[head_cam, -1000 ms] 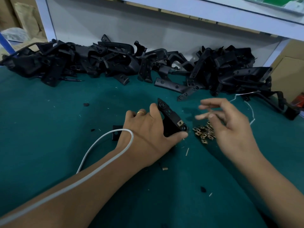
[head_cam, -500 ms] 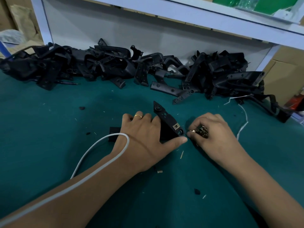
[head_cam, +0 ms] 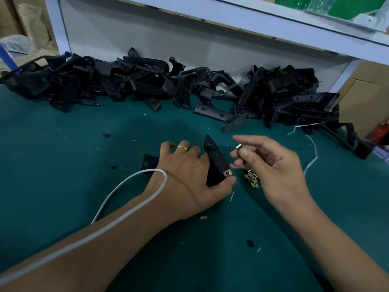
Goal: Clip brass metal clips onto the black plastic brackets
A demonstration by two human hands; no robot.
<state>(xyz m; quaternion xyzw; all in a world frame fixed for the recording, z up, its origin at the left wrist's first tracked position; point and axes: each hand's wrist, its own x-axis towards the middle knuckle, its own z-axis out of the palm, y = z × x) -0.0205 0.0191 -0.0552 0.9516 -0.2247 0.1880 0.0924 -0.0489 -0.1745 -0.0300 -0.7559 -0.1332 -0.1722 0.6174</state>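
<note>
Writing: none readable anywhere. Left hand [head_cam: 189, 175] grips black bracket [head_cam: 215, 163] on edge on the green mat [head_cam: 63, 165], one brass clip [head_cam: 227, 172] already on its near end. Right hand [head_cam: 271, 165] pinches a loose clip [head_cam: 239, 146] between thumb and forefinger, above clip pile [head_cam: 252, 179]. White cable [head_cam: 126, 186] loops over left wrist. Bracket heap [head_cam: 168, 87] lines the white back panel [head_cam: 189, 45]; cardboard boxes [head_cam: 364, 102] at right.
</note>
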